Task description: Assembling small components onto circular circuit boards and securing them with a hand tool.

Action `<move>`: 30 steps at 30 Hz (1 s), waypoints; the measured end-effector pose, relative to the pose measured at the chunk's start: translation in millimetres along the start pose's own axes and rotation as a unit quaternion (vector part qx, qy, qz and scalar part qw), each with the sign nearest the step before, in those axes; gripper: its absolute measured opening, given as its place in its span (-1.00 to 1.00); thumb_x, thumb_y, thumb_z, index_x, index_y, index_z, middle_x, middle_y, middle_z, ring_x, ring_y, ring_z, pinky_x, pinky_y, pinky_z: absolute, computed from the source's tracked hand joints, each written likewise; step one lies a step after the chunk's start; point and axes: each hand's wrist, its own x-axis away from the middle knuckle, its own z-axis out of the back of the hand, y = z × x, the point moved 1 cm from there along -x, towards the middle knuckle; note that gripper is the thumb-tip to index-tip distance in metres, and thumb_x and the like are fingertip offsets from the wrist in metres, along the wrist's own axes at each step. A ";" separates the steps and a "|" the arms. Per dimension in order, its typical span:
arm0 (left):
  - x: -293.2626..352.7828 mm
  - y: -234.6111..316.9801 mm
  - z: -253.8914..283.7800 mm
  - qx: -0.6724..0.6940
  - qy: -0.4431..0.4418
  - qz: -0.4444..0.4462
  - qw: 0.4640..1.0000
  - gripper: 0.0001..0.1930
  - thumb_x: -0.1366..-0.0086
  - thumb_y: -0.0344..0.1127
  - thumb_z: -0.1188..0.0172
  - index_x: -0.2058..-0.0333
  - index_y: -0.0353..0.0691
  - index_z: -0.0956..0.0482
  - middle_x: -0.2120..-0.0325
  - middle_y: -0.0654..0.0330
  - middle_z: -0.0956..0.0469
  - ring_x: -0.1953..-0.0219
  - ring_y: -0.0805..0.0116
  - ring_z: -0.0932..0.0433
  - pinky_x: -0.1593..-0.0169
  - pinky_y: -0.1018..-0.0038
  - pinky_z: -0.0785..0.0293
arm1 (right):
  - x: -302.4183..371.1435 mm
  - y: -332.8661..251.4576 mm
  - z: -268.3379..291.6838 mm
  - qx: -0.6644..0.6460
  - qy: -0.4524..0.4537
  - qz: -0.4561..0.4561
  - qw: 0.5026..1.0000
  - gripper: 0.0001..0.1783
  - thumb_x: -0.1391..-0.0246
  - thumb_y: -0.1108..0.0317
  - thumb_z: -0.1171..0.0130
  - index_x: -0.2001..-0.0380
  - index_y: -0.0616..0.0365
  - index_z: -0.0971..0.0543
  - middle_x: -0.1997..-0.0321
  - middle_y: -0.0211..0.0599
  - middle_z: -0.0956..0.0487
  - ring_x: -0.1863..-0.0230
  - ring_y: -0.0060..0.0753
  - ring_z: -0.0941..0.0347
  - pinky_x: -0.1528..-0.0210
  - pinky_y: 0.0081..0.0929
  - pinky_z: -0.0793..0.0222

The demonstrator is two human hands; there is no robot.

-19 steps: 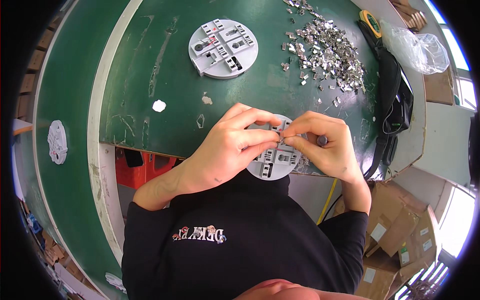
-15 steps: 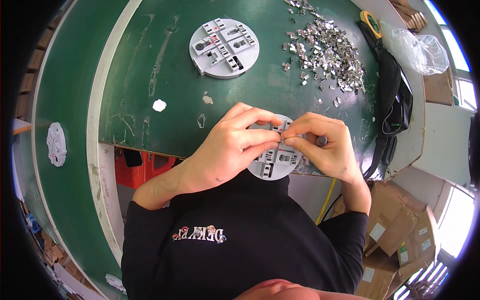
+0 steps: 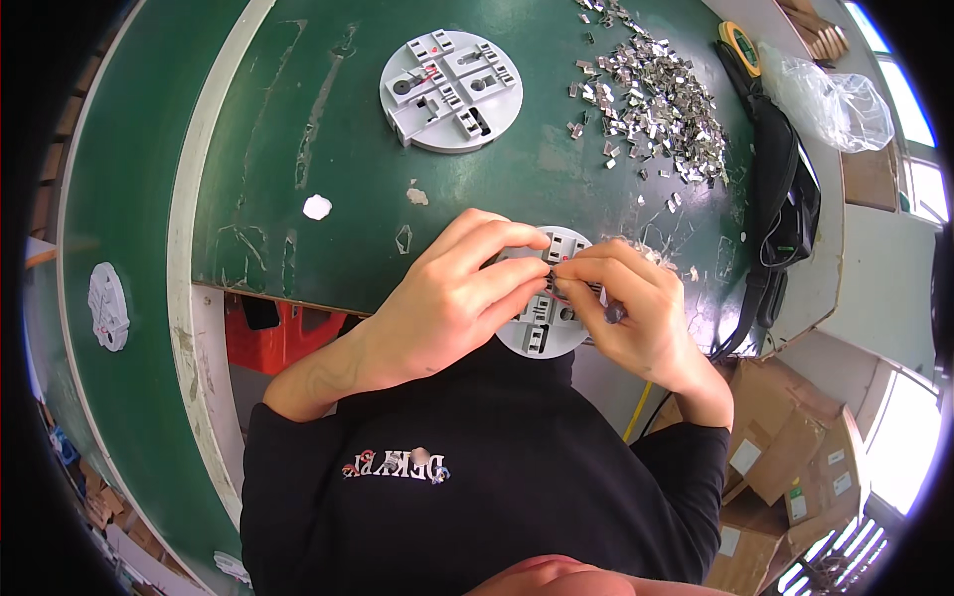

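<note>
A round grey plastic disc [image 3: 527, 341] with raised slotted blocks lies at the table's near edge, partly covered by my hands. My left hand [image 3: 462, 278] reaches over its left side, thumb and fingers closed in a pinch near the middle. Meeting it there, my right hand [image 3: 636, 308] has thumb and index finger pinched together. Whatever lies between the fingertips is too small to make out. A dark, round-ended handle [image 3: 615, 313] pokes out of the curled fingers of my right hand. A bit of red wire shows on the disc.
A second grey disc [image 3: 452, 91] with red wire lies farther back. Many small shiny metal clips [image 3: 661, 104] are heaped at the back right. Beyond them are a black bag [image 3: 785, 189], a yellow tape measure [image 3: 738, 50] and a clear plastic bag [image 3: 830, 104]. Cardboard boxes [image 3: 785, 447] stand lower right.
My right hand has turned and shifted slightly left, and the dark handle in it points lower. The left hand stays nearly in place, still pinched. The whole view has shifted slightly.
</note>
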 end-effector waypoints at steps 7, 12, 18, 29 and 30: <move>0.2 -1.1 0.8 -0.030 -0.004 -0.025 0.999 -0.80 -0.08 -0.62 -0.33 0.27 -0.35 -0.65 0.06 0.15 -0.57 0.14 0.25 -0.47 0.12 0.44 -0.48 | 1.0 -3.7 -6.5 0.066 0.023 0.042 0.997 -0.78 0.07 0.73 -0.27 0.31 0.27 -0.62 0.30 -0.30 -0.61 0.55 -0.49 -0.38 0.53 -0.59 -0.30; 0.9 -3.6 0.2 -0.025 0.003 -0.038 0.999 -0.81 -0.07 -0.61 -0.34 0.29 -0.34 -0.65 0.07 0.14 -0.57 0.14 0.25 -0.47 0.13 0.46 -0.47 | 2.4 -9.2 -13.0 0.098 0.023 0.032 0.994 -0.77 0.06 0.73 -0.26 0.30 0.27 -0.61 0.29 -0.28 -0.60 0.57 -0.47 -0.37 0.53 -0.56 -0.32; 2.6 -6.0 -0.5 -0.009 0.008 -0.038 0.999 -0.80 -0.05 -0.62 -0.35 0.30 -0.34 -0.66 0.07 0.15 -0.58 0.14 0.26 -0.47 0.17 0.48 -0.47 | 5.6 -9.9 -13.8 0.084 0.004 0.000 0.996 -0.79 0.06 0.71 -0.27 0.31 0.28 -0.63 0.33 -0.30 -0.59 0.58 -0.51 -0.35 0.55 -0.60 -0.28; 5.6 -4.5 -3.3 -0.025 0.020 -0.032 0.999 -0.78 -0.02 -0.65 -0.32 0.31 -0.32 -0.64 0.09 0.18 -0.58 0.15 0.28 -0.46 0.23 0.51 -0.45 | 8.4 -7.1 -14.2 -0.018 0.039 -0.060 0.997 -0.84 0.04 0.69 -0.29 0.35 0.30 -0.66 0.39 -0.35 -0.58 0.56 -0.60 -0.33 0.55 -0.70 -0.21; 5.6 -4.4 -3.3 -0.025 0.020 -0.031 0.999 -0.78 -0.02 -0.65 -0.32 0.31 -0.32 -0.63 0.09 0.18 -0.58 0.15 0.27 -0.46 0.23 0.51 -0.46 | 8.8 -7.3 -14.0 -0.017 0.039 -0.059 0.997 -0.84 0.04 0.70 -0.28 0.35 0.30 -0.65 0.38 -0.35 -0.58 0.56 -0.60 -0.33 0.54 -0.70 -0.21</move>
